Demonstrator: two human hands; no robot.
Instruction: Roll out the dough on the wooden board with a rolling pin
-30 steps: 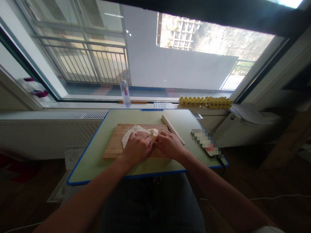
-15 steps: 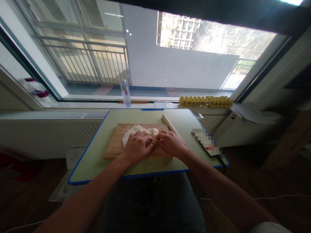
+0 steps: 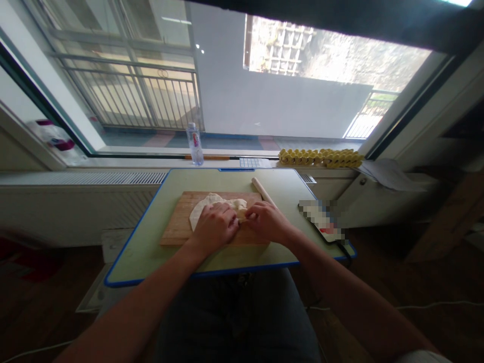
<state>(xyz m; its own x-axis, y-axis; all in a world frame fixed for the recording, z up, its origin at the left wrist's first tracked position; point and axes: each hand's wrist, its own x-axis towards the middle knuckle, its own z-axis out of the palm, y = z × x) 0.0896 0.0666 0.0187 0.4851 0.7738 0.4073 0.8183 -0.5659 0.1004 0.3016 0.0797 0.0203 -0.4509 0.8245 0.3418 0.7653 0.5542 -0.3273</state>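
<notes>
Drawing slightly rightward in the head view, the right hand [image 3: 264,220] widened its gap from the left hand [image 3: 216,222], so work apparently stayed at the right side of the dough [image 3: 198,212]. Both hands were curled; whether either gripped dough, I couldn't tell. It lay on the wooden cutting board [image 3: 174,223], pale, flat leftward, lumpier rightward.

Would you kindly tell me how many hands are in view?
2: the left hand is over the dough on the wooden cutting board; the right hand is at the dough's right end. No others show.
</notes>
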